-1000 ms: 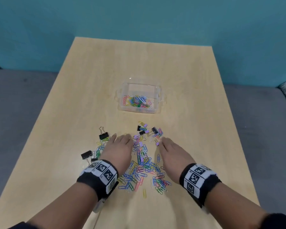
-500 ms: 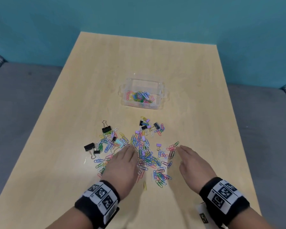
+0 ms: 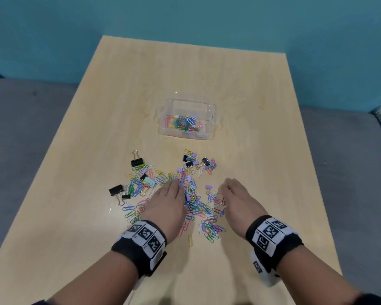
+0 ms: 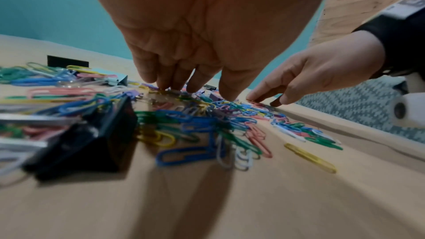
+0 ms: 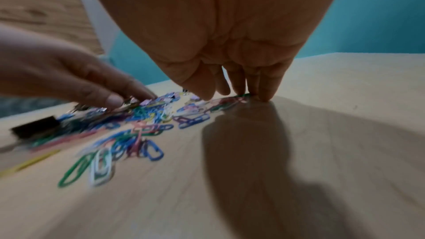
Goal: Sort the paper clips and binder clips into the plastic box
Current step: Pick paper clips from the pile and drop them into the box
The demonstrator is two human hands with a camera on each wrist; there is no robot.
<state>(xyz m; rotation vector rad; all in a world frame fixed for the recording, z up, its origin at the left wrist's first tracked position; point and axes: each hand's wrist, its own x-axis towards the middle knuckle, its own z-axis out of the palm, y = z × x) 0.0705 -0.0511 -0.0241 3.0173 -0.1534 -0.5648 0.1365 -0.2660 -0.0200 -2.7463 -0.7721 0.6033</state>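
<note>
Both hands lay palm-down on the scattered clips. Left hand (image 3: 166,203) rested with straight fingers, its fingertips (image 4: 192,86) touching the thick middle of the paper clips (image 3: 194,201); it grasped nothing. Right hand (image 3: 240,200) sat at about three o'clock from the left, its fingers (image 5: 264,88) straight and their tips pressing on the table (image 3: 240,89) at the right-hand fringe of the pile, a few clips just under them (the right wrist view was too blurred to say whether any clip was pinched, and none looked gripped).

Loose paper clips of many colours spread between and in front of the two hands, and back toward the wrists. One yellow paper clip (image 3: 190,241) lay alone at six o'clock from the pile. Black binder clips (image 3: 116,190) sat at about nine and ten o'clock from the left hand, another (image 3: 137,161) further out at eleven, and small black and lilac ones (image 3: 193,160) at twelve o'clock, well apart from the fingertips.

Beyond those, at twelve o'clock, stood the clear plastic box (image 3: 163,126), holding a layer of coloured paper clips and well clear of both hands.
</note>
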